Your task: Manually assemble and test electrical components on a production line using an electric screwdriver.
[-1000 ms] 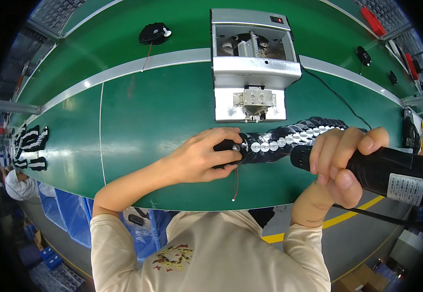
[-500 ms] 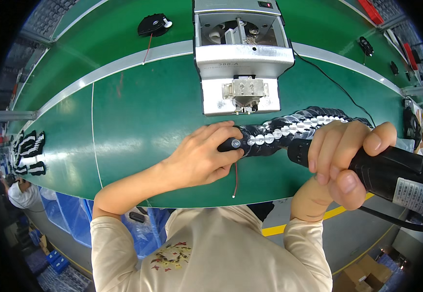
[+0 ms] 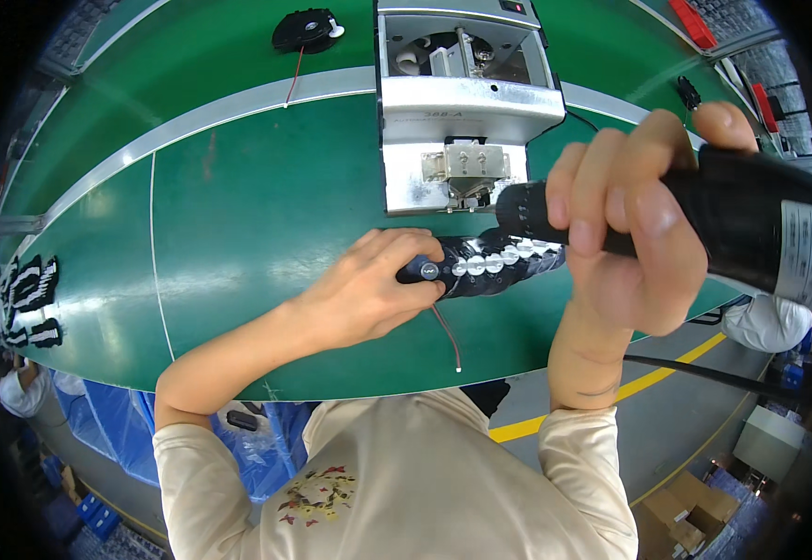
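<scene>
My right hand (image 3: 625,215) is wrapped round a black electric screwdriver (image 3: 747,210), raised above the bench on the right. Its nose points left, near the front of a silver screw feeder (image 3: 476,103); the tip blends into dark things behind it. My left hand (image 3: 378,285) grips a black plastic housing (image 3: 415,271) between thumb and fingers on the green bench. A small round grey feature shows on the housing's end, and a thin red wire (image 3: 448,336) trails toward me. Against its right side lies a row of black housings (image 3: 509,266) with white round knobs, partly hidden by my right hand.
Beyond the metal rail (image 3: 210,112) lies another black housing (image 3: 303,30) with a white knob and red wire. Black-and-white parts (image 3: 33,289) lie in rows at far left. A thick black cable (image 3: 705,371) hangs at right. Blue plastic sheeting (image 3: 117,420) is below the bench.
My right hand has lifted the screwdriver up and away from me, its nose shifting left toward the screw feeder. My left hand keeps its hold on the housing. The whole view has shifted slightly.
</scene>
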`<state>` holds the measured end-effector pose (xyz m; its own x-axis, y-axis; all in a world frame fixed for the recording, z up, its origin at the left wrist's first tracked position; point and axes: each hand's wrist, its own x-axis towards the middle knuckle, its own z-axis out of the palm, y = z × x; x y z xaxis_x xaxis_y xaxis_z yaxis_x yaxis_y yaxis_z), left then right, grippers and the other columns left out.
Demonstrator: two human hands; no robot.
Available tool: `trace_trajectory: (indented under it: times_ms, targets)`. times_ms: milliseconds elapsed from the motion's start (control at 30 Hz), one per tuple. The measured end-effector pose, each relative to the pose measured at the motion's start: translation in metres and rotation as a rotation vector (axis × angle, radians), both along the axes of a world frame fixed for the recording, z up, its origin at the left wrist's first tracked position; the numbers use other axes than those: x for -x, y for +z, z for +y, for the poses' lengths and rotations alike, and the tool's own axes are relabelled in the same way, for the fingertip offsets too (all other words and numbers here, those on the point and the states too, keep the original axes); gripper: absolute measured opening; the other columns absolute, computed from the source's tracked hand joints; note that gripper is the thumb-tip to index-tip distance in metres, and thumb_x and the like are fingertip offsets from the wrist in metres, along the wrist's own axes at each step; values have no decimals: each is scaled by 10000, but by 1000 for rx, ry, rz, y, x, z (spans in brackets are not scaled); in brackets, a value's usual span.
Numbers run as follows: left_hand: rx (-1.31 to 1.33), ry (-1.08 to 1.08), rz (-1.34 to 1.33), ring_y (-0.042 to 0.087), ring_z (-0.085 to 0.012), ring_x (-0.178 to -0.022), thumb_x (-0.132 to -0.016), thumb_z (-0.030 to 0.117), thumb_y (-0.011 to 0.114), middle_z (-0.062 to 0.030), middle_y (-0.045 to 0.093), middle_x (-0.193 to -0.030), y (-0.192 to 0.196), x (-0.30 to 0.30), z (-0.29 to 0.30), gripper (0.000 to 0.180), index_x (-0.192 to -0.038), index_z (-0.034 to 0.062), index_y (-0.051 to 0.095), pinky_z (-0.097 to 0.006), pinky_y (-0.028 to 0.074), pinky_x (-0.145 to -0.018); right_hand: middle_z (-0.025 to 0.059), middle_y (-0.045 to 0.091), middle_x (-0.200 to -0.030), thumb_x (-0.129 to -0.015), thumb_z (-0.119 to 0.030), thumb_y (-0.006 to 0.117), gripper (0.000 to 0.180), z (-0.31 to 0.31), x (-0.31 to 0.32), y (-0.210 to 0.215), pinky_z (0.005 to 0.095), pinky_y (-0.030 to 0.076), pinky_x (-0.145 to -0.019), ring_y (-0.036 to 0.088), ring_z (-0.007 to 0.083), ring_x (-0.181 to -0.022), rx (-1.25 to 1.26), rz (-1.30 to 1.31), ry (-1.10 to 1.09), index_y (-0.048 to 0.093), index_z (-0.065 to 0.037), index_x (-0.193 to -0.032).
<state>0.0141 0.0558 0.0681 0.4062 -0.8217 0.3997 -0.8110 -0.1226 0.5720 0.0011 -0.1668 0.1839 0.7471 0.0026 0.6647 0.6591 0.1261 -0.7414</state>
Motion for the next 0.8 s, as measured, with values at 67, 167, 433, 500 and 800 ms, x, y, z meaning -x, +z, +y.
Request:
trace_trajectory:
  times_ms: [67, 167, 433, 500, 800]
  targets:
    - [10, 2, 9, 614, -331, -1105, -748, 94, 786, -114, 581, -1163, 0, -1, 5, 189, -923, 94, 714, -436, 521, -842, 36, 470, -772, -889, -74, 480, 541, 11, -6, 10, 353, 449, -561, 472, 143, -540, -5, 28, 32, 400, -86, -1424]
    - [32, 8, 19, 612, -314, -1099, -760, 103, 765, -99, 588, -1153, 1, -2, 9, 152, -901, 103, 709, -421, 520, -843, 42, 474, -767, -866, -76, 488, 527, 20, -11, 13, 355, 445, -548, 464, 145, -529, 5, 55, -9, 441, -74, -1391]
    - [68, 21, 13, 624, -319, -1121, -791, 134, 757, -88, 602, -1132, -3, -5, 10, 79, -841, 100, 707, -416, 524, -816, 57, 461, -712, -813, -53, 479, 440, 49, -28, 18, 364, 436, -515, 421, 143, -470, -84, 192, -106, 512, -40, -1252]
    - [76, 31, 8, 603, -305, -1127, -761, 132, 729, -84, 591, -1138, -4, -4, 13, 133, -891, 112, 709, -416, 507, -870, 59, 457, -701, -807, -54, 478, 436, 44, -28, 14, 363, 430, -511, 409, 141, -462, -44, 219, -119, 497, -38, -1242]
    - [126, 38, -1, 614, -335, -1117, -775, 150, 753, -100, 611, -1104, -17, -5, 16, 133, -901, 109, 740, -440, 497, -893, 40, 462, -691, -838, -40, 548, 433, 33, 10, -17, 337, 437, -517, 451, 140, -466, 6, 152, 74, 445, -75, -1257]
